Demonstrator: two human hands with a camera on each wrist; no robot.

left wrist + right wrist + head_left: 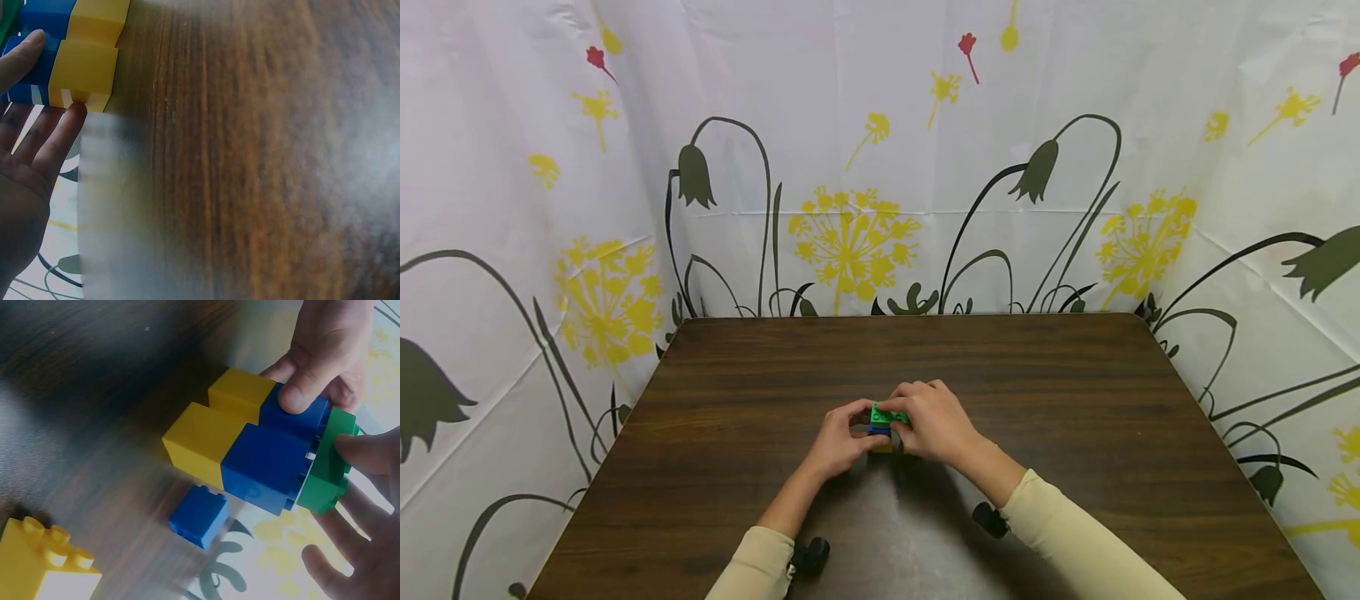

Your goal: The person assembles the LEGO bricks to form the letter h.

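Note:
Two side-by-side columns, each a yellow brick (203, 440) with a blue brick (262, 465) on top, stand close together. A green brick (328, 459) spans both blue ones; in the right wrist view blue studs show in a narrow gap beneath it. The left hand (837, 443) (328, 353) pinches one column, thumb on its blue brick; in the left wrist view fingertips of that hand (28, 181) touch the yellow and blue sides. My right hand (934, 423) (369, 544) holds the green brick between thumb and fingers.
In the right wrist view a small loose blue brick (199, 515) lies beside the columns, and a yellow brick (50, 562) with studs is at the lower left. The brown table (737, 375) ends at a flower-patterned curtain (865, 83).

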